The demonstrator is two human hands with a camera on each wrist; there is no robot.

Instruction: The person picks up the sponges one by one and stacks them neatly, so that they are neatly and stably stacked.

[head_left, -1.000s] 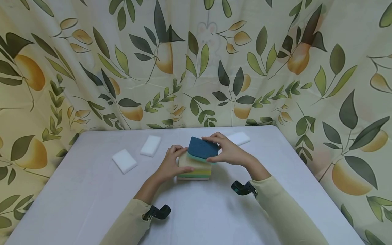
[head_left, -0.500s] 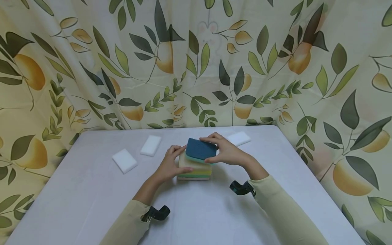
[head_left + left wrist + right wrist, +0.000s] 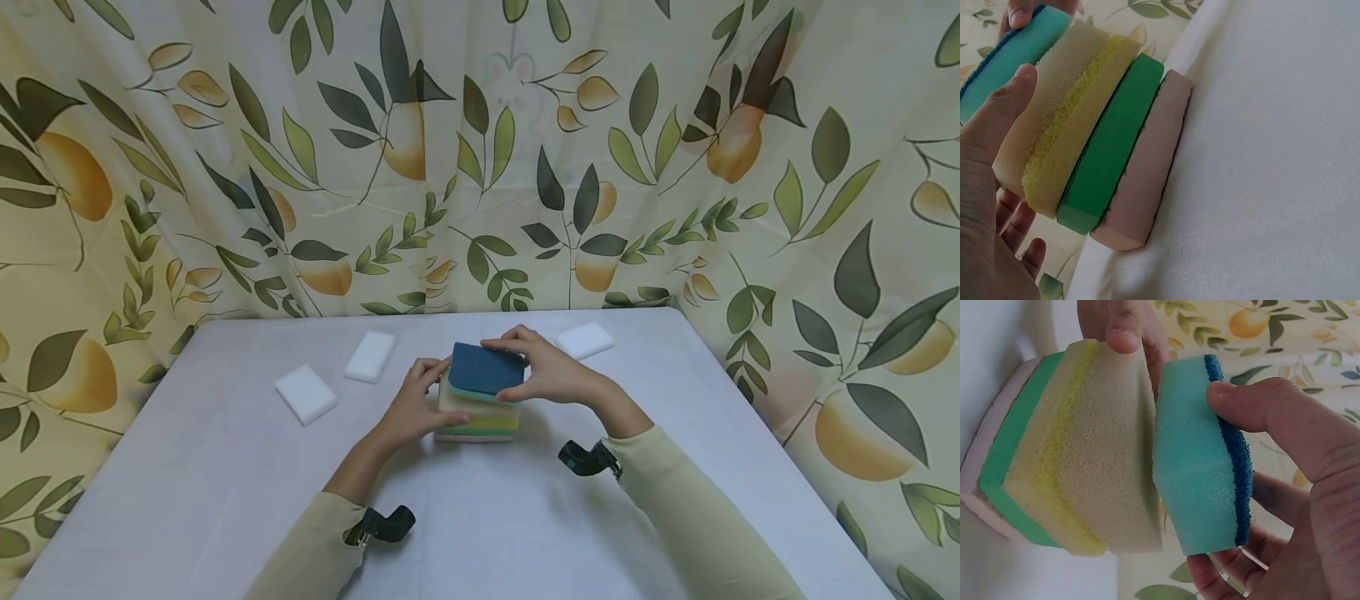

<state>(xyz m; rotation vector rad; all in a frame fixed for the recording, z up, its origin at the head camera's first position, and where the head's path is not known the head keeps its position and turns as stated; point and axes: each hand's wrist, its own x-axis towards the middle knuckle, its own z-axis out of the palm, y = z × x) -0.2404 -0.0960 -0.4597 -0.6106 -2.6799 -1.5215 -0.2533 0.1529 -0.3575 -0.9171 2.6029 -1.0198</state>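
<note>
A stack of sponges stands on the white table: a pink one (image 3: 1147,165) at the bottom, then a green one (image 3: 1113,144), a yellow layer (image 3: 1088,122) and a beige sponge (image 3: 1113,444) on top. My left hand (image 3: 411,406) grips the stack's left side near the top, thumb in front, fingers behind. Over the stack my right hand (image 3: 558,375) pinches a turquoise sponge with a dark blue scouring face (image 3: 486,371), blue side up. In the right wrist view a narrow gap shows between it and the beige sponge; whether they touch lower down I cannot tell.
Two white sponge blocks lie to the left, a nearer one (image 3: 306,395) and a farther one (image 3: 369,357). A third white block (image 3: 585,341) lies behind my right hand. A fruit-patterned curtain (image 3: 480,208) hangs beyond the table (image 3: 225,500).
My right hand has shifted left and slightly down with the turquoise-and-blue sponge, bringing it more squarely over the stack. The left hand keeps its grip in nearly the same place.
</note>
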